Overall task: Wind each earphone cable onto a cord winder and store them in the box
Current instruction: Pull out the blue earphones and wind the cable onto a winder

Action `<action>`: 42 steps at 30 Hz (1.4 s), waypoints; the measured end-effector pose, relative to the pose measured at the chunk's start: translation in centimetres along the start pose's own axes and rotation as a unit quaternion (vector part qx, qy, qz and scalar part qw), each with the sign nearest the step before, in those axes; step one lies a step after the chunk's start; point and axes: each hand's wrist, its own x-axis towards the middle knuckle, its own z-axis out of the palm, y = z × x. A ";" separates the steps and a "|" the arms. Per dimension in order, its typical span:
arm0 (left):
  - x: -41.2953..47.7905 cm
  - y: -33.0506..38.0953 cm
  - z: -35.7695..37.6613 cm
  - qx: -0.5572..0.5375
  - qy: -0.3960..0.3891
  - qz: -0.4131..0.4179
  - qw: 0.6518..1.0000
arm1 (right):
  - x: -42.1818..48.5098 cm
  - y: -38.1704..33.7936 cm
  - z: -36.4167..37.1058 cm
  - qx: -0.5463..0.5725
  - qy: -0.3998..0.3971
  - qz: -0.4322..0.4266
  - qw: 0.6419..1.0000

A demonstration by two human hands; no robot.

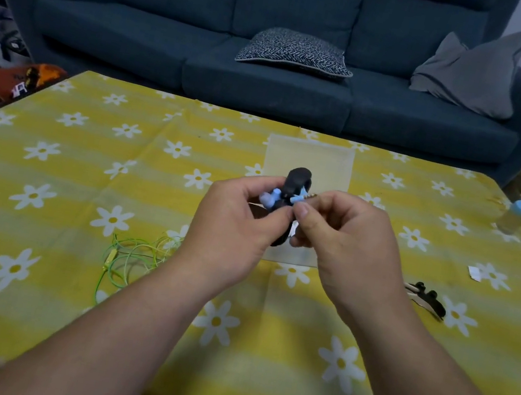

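Above the middle of the table, my left hand [237,224] grips a black cord winder [294,182] with light-blue earphones [269,198] wound on it. My right hand [342,236] pinches the blue plug end of that cable beside the winder. A clear box [309,160] stands on the cloth just behind my hands, partly hidden by them. A loose green earphone cable [134,253] lies tangled to the left of my left wrist. Another black cord winder [426,298] lies to the right of my right wrist.
The table wears a yellow cloth with white daisies [80,183]. A blue-capped bottle [520,217] stands at the right edge, a small white scrap [474,272] nearby. A dark blue sofa [274,71] with cushions runs along the far side.
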 end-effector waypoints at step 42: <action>0.1 -0.3 -0.3 0.052 -0.039 0.032 0.997 | 0.2 -2.5 -2.5 -0.355 -0.097 -0.028 0.929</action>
